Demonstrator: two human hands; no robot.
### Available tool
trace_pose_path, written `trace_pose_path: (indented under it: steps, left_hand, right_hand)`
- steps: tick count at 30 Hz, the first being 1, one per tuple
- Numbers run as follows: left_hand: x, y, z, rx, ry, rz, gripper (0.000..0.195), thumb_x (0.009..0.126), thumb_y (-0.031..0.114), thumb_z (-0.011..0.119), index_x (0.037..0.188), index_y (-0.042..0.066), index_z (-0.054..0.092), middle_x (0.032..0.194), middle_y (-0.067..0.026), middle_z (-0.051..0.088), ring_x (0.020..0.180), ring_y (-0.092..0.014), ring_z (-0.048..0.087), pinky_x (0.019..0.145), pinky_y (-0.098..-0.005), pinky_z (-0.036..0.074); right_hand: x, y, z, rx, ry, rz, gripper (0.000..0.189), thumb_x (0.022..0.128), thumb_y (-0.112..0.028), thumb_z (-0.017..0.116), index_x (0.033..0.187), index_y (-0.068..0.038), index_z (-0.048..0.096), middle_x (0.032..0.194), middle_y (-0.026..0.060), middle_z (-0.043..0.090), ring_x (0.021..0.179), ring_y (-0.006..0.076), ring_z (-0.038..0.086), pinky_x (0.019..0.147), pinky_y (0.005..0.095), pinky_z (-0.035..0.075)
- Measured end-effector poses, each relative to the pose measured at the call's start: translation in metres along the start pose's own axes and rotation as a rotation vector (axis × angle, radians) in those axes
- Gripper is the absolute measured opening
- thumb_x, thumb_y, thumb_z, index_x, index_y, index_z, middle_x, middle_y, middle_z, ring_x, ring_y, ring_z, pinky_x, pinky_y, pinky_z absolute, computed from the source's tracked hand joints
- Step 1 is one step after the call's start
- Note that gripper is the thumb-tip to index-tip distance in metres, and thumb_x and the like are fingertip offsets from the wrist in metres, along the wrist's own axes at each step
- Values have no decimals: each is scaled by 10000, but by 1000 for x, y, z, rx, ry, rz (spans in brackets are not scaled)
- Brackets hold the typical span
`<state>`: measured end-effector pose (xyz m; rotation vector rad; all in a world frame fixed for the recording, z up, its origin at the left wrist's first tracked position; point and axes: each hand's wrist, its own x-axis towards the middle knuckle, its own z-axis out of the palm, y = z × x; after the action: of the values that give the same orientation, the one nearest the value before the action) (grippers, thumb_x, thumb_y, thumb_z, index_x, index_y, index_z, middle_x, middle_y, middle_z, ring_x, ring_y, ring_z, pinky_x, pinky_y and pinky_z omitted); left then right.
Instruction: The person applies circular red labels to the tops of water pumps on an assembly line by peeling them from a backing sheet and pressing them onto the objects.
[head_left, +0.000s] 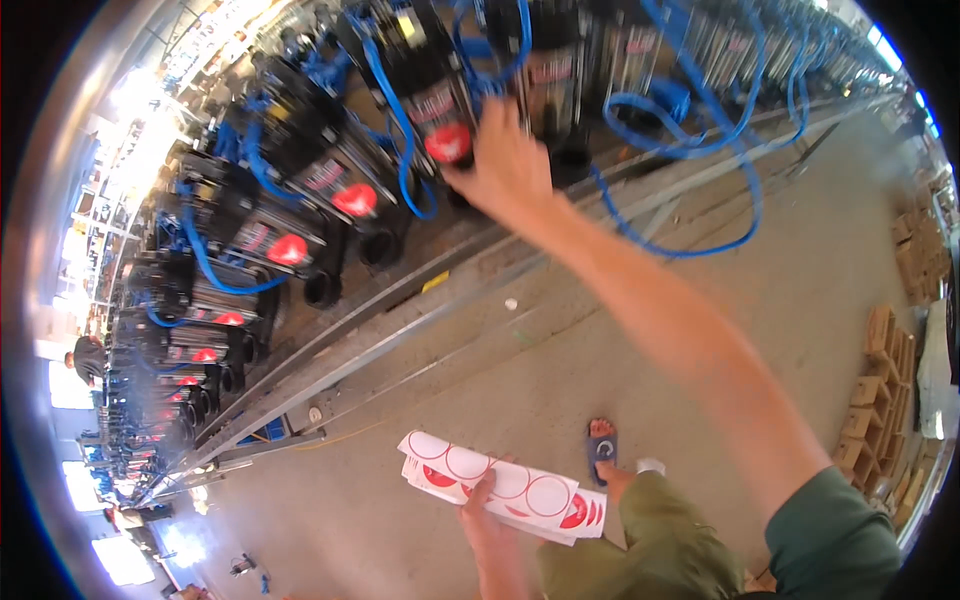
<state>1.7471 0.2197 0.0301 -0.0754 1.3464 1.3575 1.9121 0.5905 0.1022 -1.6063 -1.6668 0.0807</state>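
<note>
My left hand grips a small stack of white sticker sheets, the thumb lying across the top. Red circle outlines run along the upper sheet, and red round stickers show on the sheets beneath. My right hand reaches out to a steel-and-black pump in the row on the bench. Its thumb is spread from the fingers, beside a round red sticker on that pump's lower casing. Motion blurs the fingertips, and whether they touch the pump is unclear. I see nothing held in that hand.
Several similar pumps with blue cables line the long metal-edged bench. A loop of blue cable hangs over its edge. Cardboard boxes are stacked at right. A person stands far left. My sandalled foot is on the floor.
</note>
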Motion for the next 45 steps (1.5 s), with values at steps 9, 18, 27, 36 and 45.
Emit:
trace_pose_path:
  steps: [9, 18, 27, 36, 45]
  left_hand:
    - [-163, 101, 50, -17, -563, -17, 461, 958, -11, 628, 1399, -29, 492, 1197, -174, 682, 1075, -309, 696, 947, -434, 586]
    - [-243, 152, 94, -68, -734, 131, 435, 997, 180, 628, 1356, -43, 522, 1256, -225, 683, 1027, -330, 729, 859, -442, 633]
    - [-271, 104, 146, 86, -856, 224, 488, 964, 89, 661, 1396, -30, 465, 1238, -225, 670, 1047, -270, 713, 837, -380, 626]
    - [-323, 34, 208, 45, -832, 110, 581, 872, 55, 656, 1409, -59, 469, 1236, -275, 678, 1154, -363, 682, 908, -460, 613]
    - [-335, -19, 259, 292, -551, 530, 530, 810, -96, 702, 1322, -32, 585, 1178, -125, 709, 1040, -218, 704, 889, -355, 580]
  right_hand:
    - [-243, -112, -273, 910, -1056, 339, 658, 857, -297, 848, 1390, -24, 573, 1186, 102, 697, 1059, 185, 647, 909, 369, 547]
    - [-237, -124, -392, 649, -255, 491, 300, 883, -123, 818, 1083, 28, 652, 882, 61, 723, 788, 122, 670, 684, 310, 548]
    - [-277, -133, -423, 1238, -748, 575, 518, 1039, -360, 658, 1396, -7, 531, 1211, 53, 683, 1054, 96, 635, 918, 291, 546]
    - [-205, -29, -498, 569, -666, 391, 409, 946, -321, 770, 1188, -4, 676, 1003, 136, 732, 958, 175, 710, 792, 338, 568]
    - [-136, 0, -491, 590, -1, -132, 293, 797, -130, 866, 1050, -47, 745, 939, 71, 706, 849, 226, 685, 751, 361, 547]
